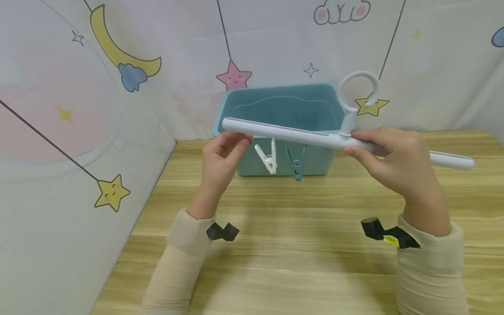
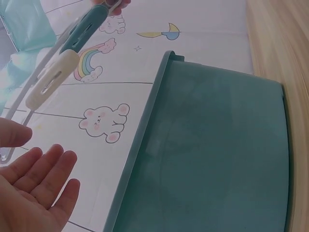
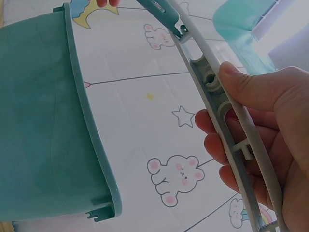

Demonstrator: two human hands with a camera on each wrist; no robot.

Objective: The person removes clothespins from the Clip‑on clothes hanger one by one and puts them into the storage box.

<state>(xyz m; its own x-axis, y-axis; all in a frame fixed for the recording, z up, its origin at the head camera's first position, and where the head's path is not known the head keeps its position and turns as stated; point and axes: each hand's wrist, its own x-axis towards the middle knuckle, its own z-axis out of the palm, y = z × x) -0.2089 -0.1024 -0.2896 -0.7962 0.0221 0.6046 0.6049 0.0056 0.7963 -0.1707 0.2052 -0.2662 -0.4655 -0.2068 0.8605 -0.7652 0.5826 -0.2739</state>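
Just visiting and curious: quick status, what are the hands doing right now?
Right hand grips hanger bar near hook. Left hand fingertips at bar's left end. White clip, teal clip hang under bar. Teal bin close behind.

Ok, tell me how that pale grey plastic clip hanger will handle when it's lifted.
The pale grey plastic clip hanger probably stays stiff: its bar looks straight though the right hand grips only near the hook. It seems light. The white clip and teal clip dangle, so likely swing.
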